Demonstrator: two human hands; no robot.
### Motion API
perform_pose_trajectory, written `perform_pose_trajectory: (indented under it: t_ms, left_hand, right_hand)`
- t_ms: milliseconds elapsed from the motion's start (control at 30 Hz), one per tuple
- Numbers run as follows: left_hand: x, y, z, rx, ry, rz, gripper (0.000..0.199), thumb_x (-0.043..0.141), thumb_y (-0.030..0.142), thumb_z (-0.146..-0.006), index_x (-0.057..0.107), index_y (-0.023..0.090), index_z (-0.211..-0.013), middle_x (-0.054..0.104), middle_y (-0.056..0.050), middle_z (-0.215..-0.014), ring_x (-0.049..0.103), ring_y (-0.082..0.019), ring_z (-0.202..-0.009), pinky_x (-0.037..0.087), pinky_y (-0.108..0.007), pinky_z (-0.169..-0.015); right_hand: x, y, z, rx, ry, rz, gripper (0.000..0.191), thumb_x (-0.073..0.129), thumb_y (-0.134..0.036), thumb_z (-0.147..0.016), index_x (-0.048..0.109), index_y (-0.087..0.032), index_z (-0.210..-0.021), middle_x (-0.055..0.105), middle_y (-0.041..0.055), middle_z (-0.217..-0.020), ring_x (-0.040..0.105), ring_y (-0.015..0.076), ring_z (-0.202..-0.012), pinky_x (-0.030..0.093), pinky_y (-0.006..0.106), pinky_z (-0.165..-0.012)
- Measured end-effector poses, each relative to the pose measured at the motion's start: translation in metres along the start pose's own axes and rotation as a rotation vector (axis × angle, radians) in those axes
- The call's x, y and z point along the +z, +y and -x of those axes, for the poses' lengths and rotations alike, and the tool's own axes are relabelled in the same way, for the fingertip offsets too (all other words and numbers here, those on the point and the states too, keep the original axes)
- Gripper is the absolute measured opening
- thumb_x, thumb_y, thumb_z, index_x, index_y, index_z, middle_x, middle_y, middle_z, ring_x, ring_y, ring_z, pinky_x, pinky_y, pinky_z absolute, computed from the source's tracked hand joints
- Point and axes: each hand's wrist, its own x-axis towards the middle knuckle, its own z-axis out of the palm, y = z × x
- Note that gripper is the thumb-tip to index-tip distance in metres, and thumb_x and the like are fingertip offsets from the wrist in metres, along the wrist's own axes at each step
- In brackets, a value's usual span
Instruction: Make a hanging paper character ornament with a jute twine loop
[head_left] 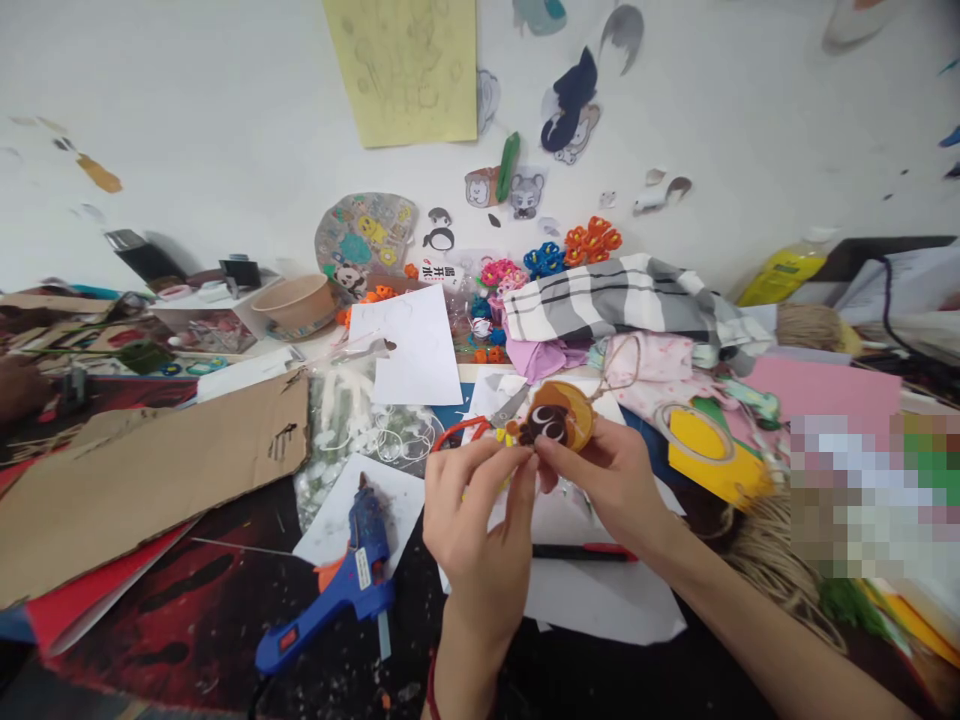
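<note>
A small round wood-slice ornament (577, 410) with a dark, big-eyed cartoon face (550, 425) and a twine loop (622, 362) is raised above the white papers. My right hand (619, 485) is closed around its right and lower edge, fingers partly behind it. My left hand (480, 515) pinches at the lower left of the face, fingertips meeting those of the right hand; whatever lies between them is too small to make out. Just behind the left fingers are red-handled scissors (459, 432). Below the hands, a black and red pen (585, 551) lies on white paper (600, 605).
A blue glue gun (364, 575) rests on paper at the left, near a large cardboard piece (165, 480). Rope (772, 560), yellow felt (712, 460) and a tape roll (694, 433) lie right. Plaid cloth (630, 300) is behind. Another person's hand (21, 385) shows far left.
</note>
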Motion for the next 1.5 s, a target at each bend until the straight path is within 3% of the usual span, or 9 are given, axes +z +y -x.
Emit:
perform_pose_trajectory:
  t_ms: [333, 533, 633, 767, 867, 1000, 1133, 1300, 1500]
  left_hand:
    - [0.001, 0.000, 0.001, -0.054, -0.022, 0.129, 0.020, 0.069, 0.004, -0.085, 0.069, 0.018, -0.098, 0.071, -0.004, -0.091, 0.062, -0.015, -0.085, 0.051, -0.030, -0.075]
    - [-0.007, 0.001, 0.002, -0.260, -0.067, 0.135, 0.019, 0.054, 0.019, -0.098, 0.068, 0.019, -0.111, 0.073, -0.003, -0.092, 0.066, -0.014, -0.083, 0.050, -0.026, -0.076]
    - [-0.018, -0.002, 0.006, -0.270, -0.102, 0.074, 0.028, 0.043, 0.019, -0.102, 0.071, 0.018, -0.097, 0.072, -0.002, -0.081, 0.066, -0.014, -0.079, 0.047, -0.026, -0.074]
    - [-0.044, -0.007, 0.015, -0.128, -0.287, -0.123, 0.031, 0.045, 0.020, -0.102, 0.070, 0.018, -0.084, 0.069, -0.001, -0.071, 0.061, -0.015, -0.068, 0.040, -0.029, -0.067]
    - [-0.069, -0.008, 0.019, -0.030, -0.345, -0.227, 0.026, 0.053, 0.022, -0.098, 0.067, 0.018, -0.077, 0.067, 0.000, -0.067, 0.058, -0.016, -0.065, 0.036, -0.031, -0.065]
    - [-0.089, -0.006, 0.008, 0.011, -0.396, -0.339, 0.014, 0.057, 0.025, -0.097, 0.070, 0.020, -0.095, 0.072, -0.003, -0.083, 0.061, -0.018, -0.076, 0.039, -0.032, -0.070]
    - [-0.060, -0.005, -0.011, -0.061, -0.816, -0.674, 0.023, 0.049, 0.023, -0.098, 0.069, 0.013, -0.105, 0.070, -0.014, -0.105, 0.061, -0.031, -0.105, 0.045, -0.043, -0.088]
    - [-0.005, -0.022, -0.023, -0.174, -0.963, -0.751, 0.023, 0.056, 0.026, -0.097, 0.065, 0.009, -0.110, 0.067, -0.014, -0.112, 0.063, -0.027, -0.108, 0.051, -0.046, -0.094]
    - [0.005, -0.025, -0.038, -0.280, -1.026, -0.678, 0.036, 0.062, 0.035, -0.095, 0.059, 0.015, -0.125, 0.062, -0.011, -0.125, 0.064, -0.023, -0.107, 0.056, -0.044, -0.089]
  right_hand:
    - [-0.004, 0.000, -0.001, 0.026, -0.031, -0.052, 0.019, 0.075, -0.033, -0.085, 0.069, -0.017, -0.077, 0.066, 0.0002, -0.062, 0.062, 0.0108, -0.055, 0.049, 0.024, -0.054]
    - [-0.005, -0.007, -0.008, 0.142, -0.135, -0.357, 0.023, 0.079, -0.036, -0.080, 0.068, -0.017, -0.075, 0.061, -0.0009, -0.064, 0.054, 0.0090, -0.056, 0.042, 0.025, -0.055]
    - [-0.007, -0.009, -0.010, 0.142, -0.222, -0.405, 0.031, 0.081, -0.039, -0.077, 0.063, -0.017, -0.066, 0.054, -0.0025, -0.060, 0.047, 0.0082, -0.052, 0.037, 0.026, -0.054]
    - [-0.011, -0.013, -0.015, 0.107, -0.243, -0.369, 0.036, 0.086, -0.043, -0.069, 0.061, -0.017, -0.063, 0.051, -0.0029, -0.057, 0.042, 0.0092, -0.049, 0.033, 0.028, -0.050]
    - [-0.018, -0.022, -0.014, 0.057, -0.175, -0.343, 0.034, 0.088, -0.040, -0.067, 0.063, -0.017, -0.065, 0.052, -0.0024, -0.061, 0.042, 0.0089, -0.052, 0.035, 0.027, -0.052]
    - [-0.030, -0.042, 0.000, -0.019, -0.041, -0.322, 0.028, 0.088, -0.035, -0.069, 0.066, -0.018, -0.071, 0.055, -0.0020, -0.067, 0.044, 0.0093, -0.056, 0.036, 0.025, -0.051]
    - [-0.032, -0.052, 0.018, -0.033, 0.033, -0.348, 0.029, 0.088, -0.033, -0.068, 0.064, -0.019, -0.072, 0.055, -0.0034, -0.068, 0.035, 0.0065, -0.049, 0.032, 0.024, -0.046]
    - [-0.016, -0.066, 0.031, -0.006, 0.029, -0.442, 0.022, 0.082, -0.033, -0.071, 0.065, -0.022, -0.081, 0.052, -0.0045, -0.072, 0.025, 0.0055, -0.046, 0.033, 0.023, -0.045]
    - [0.001, -0.106, 0.030, -0.041, -0.023, -0.527, 0.017, 0.077, -0.031, -0.077, 0.063, -0.022, -0.082, 0.050, -0.0043, -0.073, 0.035, 0.0060, -0.049, 0.039, 0.021, -0.049]
